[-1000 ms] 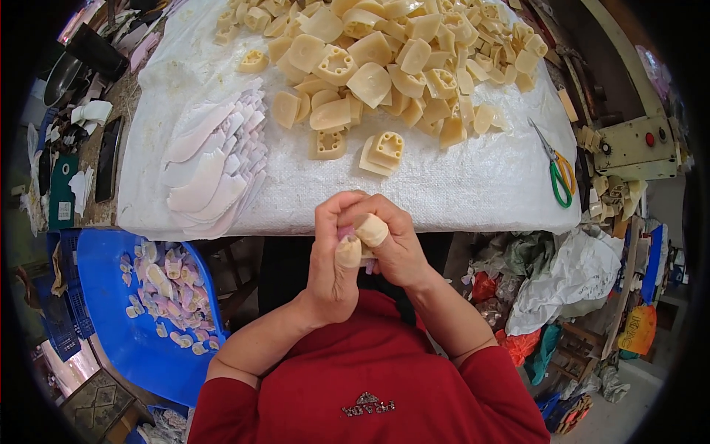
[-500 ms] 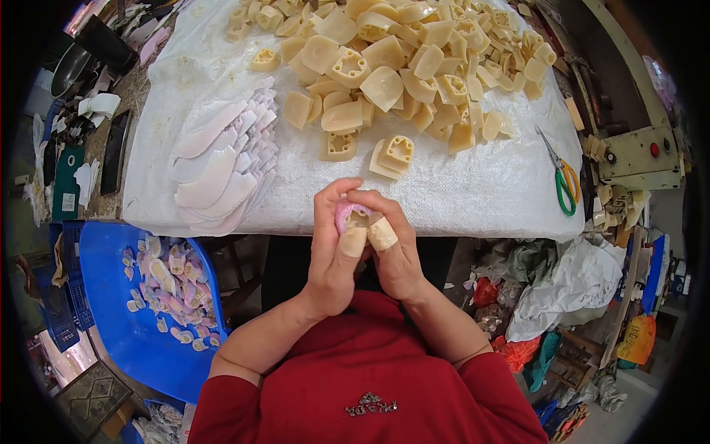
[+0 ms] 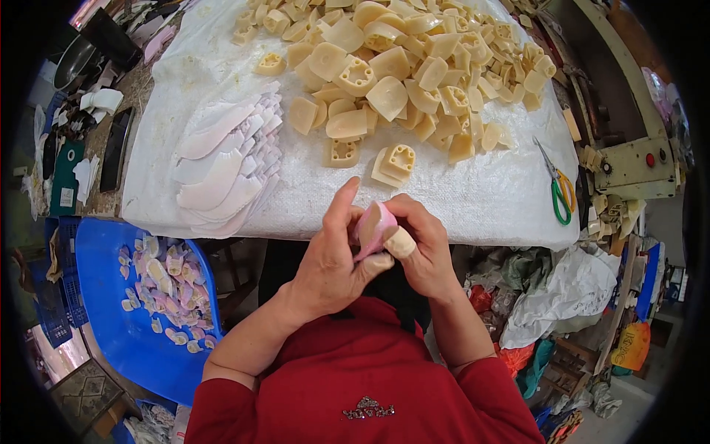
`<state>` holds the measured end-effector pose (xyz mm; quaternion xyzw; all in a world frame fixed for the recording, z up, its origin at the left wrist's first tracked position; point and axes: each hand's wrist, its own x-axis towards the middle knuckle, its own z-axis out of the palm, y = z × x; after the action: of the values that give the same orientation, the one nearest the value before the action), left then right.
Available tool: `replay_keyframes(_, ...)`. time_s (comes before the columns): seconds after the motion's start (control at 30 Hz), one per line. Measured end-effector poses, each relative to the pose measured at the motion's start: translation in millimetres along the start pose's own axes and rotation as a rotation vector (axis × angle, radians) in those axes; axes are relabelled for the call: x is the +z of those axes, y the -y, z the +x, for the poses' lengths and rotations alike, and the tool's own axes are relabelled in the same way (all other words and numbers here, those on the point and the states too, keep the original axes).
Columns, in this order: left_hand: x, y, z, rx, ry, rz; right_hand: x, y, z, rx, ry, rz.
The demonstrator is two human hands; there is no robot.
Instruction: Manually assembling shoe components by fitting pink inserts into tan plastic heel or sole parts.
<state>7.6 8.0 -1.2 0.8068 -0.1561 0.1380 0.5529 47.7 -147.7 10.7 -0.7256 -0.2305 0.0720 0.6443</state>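
Observation:
In front of my body, just off the table's near edge, I hold a shoe heel (image 3: pixel 375 222) wrapped in glossy pink covering, with a beige patch showing on its near side. My left hand (image 3: pixel 325 259) grips it from the left, its index finger stretched up and its thumb low on the heel. My right hand (image 3: pixel 425 248) closes on it from the right, thumb pressing the pink covering. Both thumbs wear beige finger covers. On the table, nearest my hands, stands a pair of bare beige heels (image 3: pixel 393 164). To the left lie overlapping pale pink-white cut pieces (image 3: pixel 214 185).
A large heap of beige heels (image 3: pixel 392 55) covers the far table on a white woven sheet (image 3: pixel 310 214). Green-and-orange-handled scissors (image 3: pixel 558 185) lie at right. A blue tub (image 3: pixel 103 296) with pink-covered heels stands lower left; crumpled bags (image 3: pixel 555 296) lie lower right.
The heel has turned in my hands, from its holed beige face showing to its pink side showing. My hands have come slightly nearer my body, and my left index finger has lifted away.

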Motion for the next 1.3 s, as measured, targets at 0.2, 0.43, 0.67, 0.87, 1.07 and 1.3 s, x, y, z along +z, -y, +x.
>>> replay_keyframes(0.2,-19,-10,3,-0.262,0.084,-0.283,2,-4,-6,0.124,-0.016,0.212)
replay_keyframes(0.43,-29,-26,4,0.01,0.167,0.021,-1,-9,-5,0.301,0.105,0.538)
replay_keyframes(0.67,-11,-21,-4,0.019,-0.009,0.027,14,3,-16,0.233,-0.154,0.102)
replay_keyframes(0.87,-5,-30,-10,0.095,-0.126,0.053,5,8,-27,0.258,0.065,0.672)
replay_keyframes(1.07,2,-33,-16,0.129,-0.267,0.223,34,17,-32,0.127,-0.22,0.148)
replay_keyframes(1.3,0,-30,-23,0.057,-0.34,0.151,42,14,-39,0.294,-0.099,0.846)
